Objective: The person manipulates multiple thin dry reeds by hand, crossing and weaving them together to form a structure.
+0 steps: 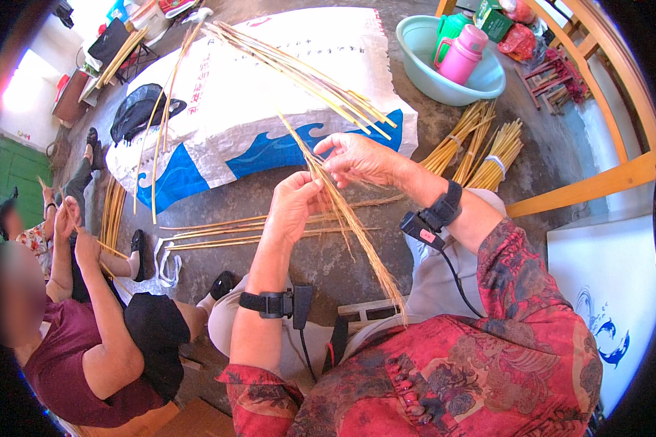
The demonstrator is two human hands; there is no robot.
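A dry straw stalk [357,231] with a bushy, frayed head slants across in front of me, its feathery end hanging toward my lap. My left hand [297,203] pinches it near the middle between thumb and fingers. Just above, my right hand [359,162] has its fingers curled at the stalk's upper part, with fine strands by the fingertips. The thin upper end rises toward the white sheet. Several loose stalks [251,231] lie on the floor beyond my left hand.
A white and blue sheet [284,80] on the floor bears long stalks [306,76] and a black bag [144,111]. Tied straw bundles [497,154] stand right, below a basin [415,67] with flasks [463,54]. A wooden frame [587,182] is at right; a co-worker [106,349] sits left.
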